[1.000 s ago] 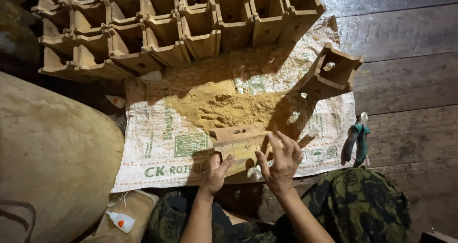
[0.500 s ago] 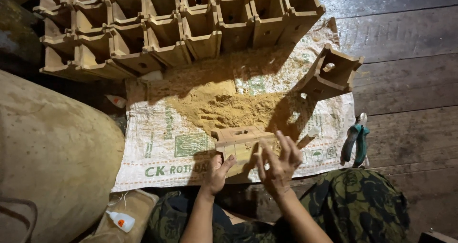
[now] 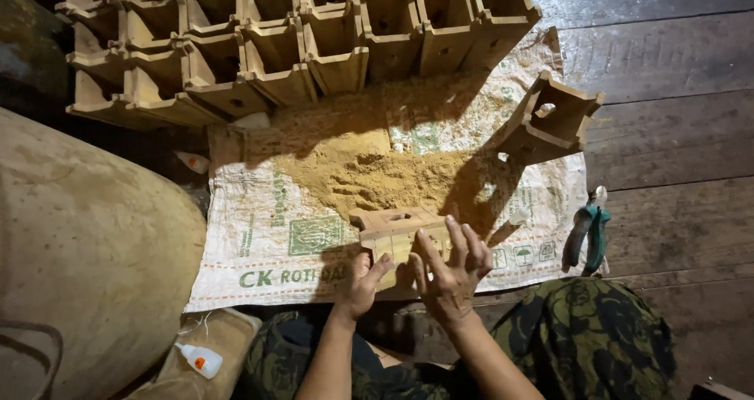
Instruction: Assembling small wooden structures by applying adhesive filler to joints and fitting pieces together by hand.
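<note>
The fingers (image 3: pixel 463 239) of the right hand (image 3: pixel 449 278) are spread and fanned upward over the near edge of a small wooden box (image 3: pixel 399 231), the fingertips just at its side; whether they press on it cannot be told. The left hand (image 3: pixel 363 284) is curled against the box's lower left corner, its thumb raised and its fingers tucked underneath, so a firm grip cannot be confirmed.

The box is seen at the centre of the view, resting on a white woven sack (image 3: pixel 267 243) spread flat on a dark plank floor (image 3: pixel 667 141). A heap of sawdust (image 3: pixel 369 172) is piled on the sack at 12 o'clock from the box, touching it. Rows of similar open wooden boxes (image 3: pixel 290 39) are stacked further off at 12 o'clock. One more wooden box (image 3: pixel 554 117) is tipped on its side at 2 o'clock. Green-handled pliers (image 3: pixel 589 239) lie on the floor at 3 o'clock, just off the sack's edge. A large tan sack (image 3: pixel 86 266) fills the 9 o'clock side, and a small white bottle (image 3: pixel 199 359) lies at 7 o'clock.
</note>
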